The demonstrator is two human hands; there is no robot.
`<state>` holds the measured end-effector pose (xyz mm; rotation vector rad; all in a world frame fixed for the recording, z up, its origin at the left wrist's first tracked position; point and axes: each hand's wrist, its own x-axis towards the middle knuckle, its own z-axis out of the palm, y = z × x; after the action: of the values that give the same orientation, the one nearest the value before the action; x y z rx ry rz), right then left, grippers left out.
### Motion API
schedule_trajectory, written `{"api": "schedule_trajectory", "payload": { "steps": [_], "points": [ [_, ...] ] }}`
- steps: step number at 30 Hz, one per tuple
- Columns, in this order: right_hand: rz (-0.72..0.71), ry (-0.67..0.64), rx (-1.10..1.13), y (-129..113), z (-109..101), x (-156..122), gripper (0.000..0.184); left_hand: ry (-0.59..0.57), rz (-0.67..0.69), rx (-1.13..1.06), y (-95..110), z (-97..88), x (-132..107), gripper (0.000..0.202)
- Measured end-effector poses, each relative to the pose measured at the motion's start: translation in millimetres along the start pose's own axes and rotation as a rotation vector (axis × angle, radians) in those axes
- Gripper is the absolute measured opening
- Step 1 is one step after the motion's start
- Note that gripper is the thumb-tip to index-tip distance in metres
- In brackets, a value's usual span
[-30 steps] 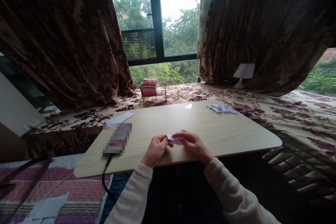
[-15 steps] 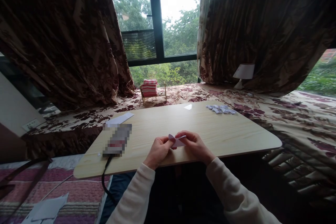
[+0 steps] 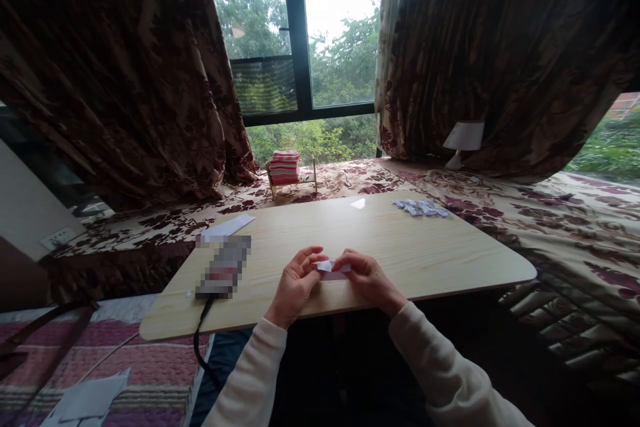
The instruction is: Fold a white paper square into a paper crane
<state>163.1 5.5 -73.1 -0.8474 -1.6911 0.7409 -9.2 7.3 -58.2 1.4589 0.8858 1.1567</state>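
Observation:
A small folded piece of white paper (image 3: 327,266) is held just above the front edge of the table (image 3: 430,247). My right hand (image 3: 369,275) pinches its right end between thumb and fingers. At the paper's left end is my left hand (image 3: 296,283), its fingers curled loosely and the thumb against the paper. Where exactly the left fingertips meet the paper is hard to make out.
Several small folded white paper pieces (image 3: 421,207) lie at the table's back right. White sheets (image 3: 227,227) and a blurred-out dark device (image 3: 223,268) with a black cable are on the left. Beyond are a miniature rack with striped cloths (image 3: 285,168) and a lamp (image 3: 465,137).
My left hand has shifted slightly left and its fingers have loosened and lifted. The paper's raised, curved flaps now lie lower and flatter. My right hand has barely moved.

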Motion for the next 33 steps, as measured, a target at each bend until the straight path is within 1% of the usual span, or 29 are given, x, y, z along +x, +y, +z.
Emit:
{"api": "schedule_trajectory", "payload": {
  "steps": [5, 8, 11, 15, 18, 22, 25, 28, 33],
  "points": [
    [-0.042, -0.036, -0.172, 6, 1, 0, 0.025, 0.046, 0.077, 0.202, -9, 2.9, -1, 0.011],
    [-0.067, -0.058, -0.328, 10, -2, 0, 0.028, 0.055, 0.129, 0.362, -10, 2.1, -2, 0.015],
    [-0.12, -0.104, -0.511, 10, -9, 0, 0.028, 0.005, 0.186, 0.532, -7, -1.0, -1, 0.021],
    [-0.248, -0.206, -0.728, 0, -17, 2, 0.018, -0.105, 0.267, 0.714, -1, -2.6, 1, 0.022],
    [-0.342, -0.28, -0.848, -6, -20, 4, 0.014, -0.152, 0.31, 0.816, 1, -0.9, 4, 0.021],
    [-0.439, -0.341, -0.952, -7, -22, 7, 0.011, -0.173, 0.354, 0.927, 1, -0.8, 5, 0.019],
    [-0.483, -0.373, -1.001, -6, -25, 9, 0.012, -0.18, 0.392, 1.002, 1, -2.8, 4, 0.021],
    [-0.508, -0.403, -1.03, -6, -27, 10, 0.015, -0.192, 0.449, 1.073, 2, -3.3, 4, 0.021],
    [-0.514, -0.438, -1.038, -6, -29, 10, 0.017, -0.248, 0.531, 1.161, 3, -3.9, 6, 0.021]
  ]
}}
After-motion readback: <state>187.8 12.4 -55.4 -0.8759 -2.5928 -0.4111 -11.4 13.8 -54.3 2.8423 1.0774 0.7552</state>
